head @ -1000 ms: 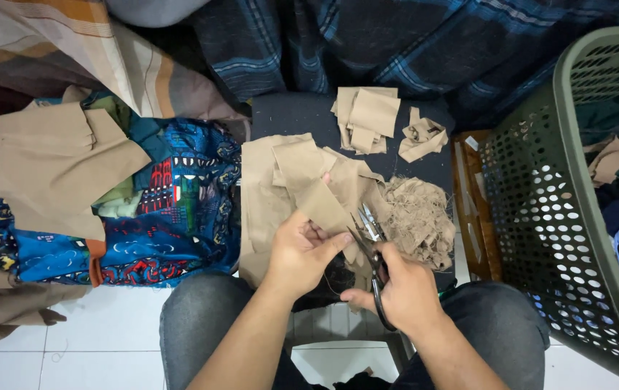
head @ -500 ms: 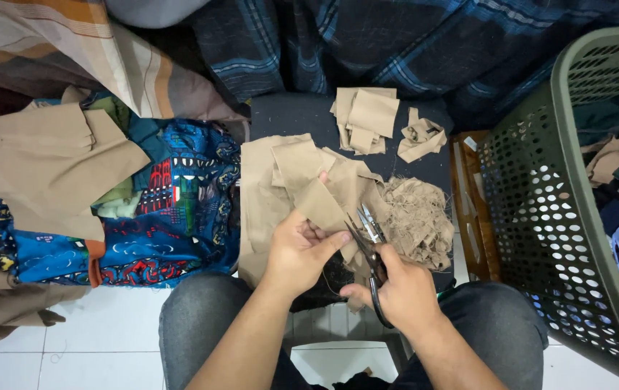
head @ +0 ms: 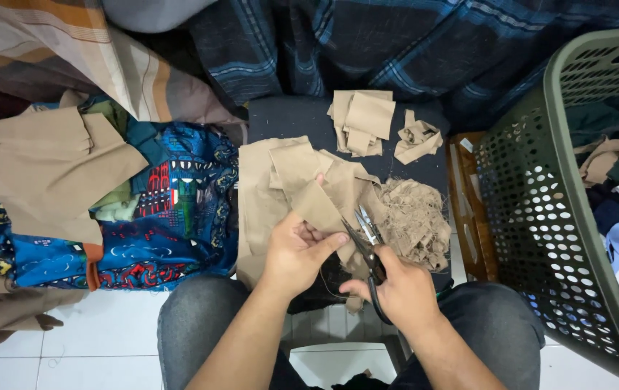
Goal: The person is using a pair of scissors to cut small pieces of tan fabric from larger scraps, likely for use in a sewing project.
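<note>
My left hand (head: 296,253) pinches a tan fabric strip (head: 317,193) that lies over my lap. My right hand (head: 398,290) grips black-handled scissors (head: 367,242), whose blades are apart at the strip's edge just right of my left thumb. A frayed heap of tan threads and scraps (head: 414,217) lies right of the blades. Beyond, on a dark cushion (head: 280,119), rest a stack of cut tan squares (head: 362,121) and a crumpled tan scrap (head: 418,139).
A green perforated laundry basket (head: 540,209) holding mixed clothes stands at the right. Blue patterned cloth (head: 165,217) with folded tan fabric (head: 49,162) on it lies at the left. Dark plaid fabric (head: 410,43) hangs behind. White floor tiles (head: 100,339) show below.
Both hands stay over the tan strip with the scissors at its edge; only slight shifts of the fingers and blades show.
</note>
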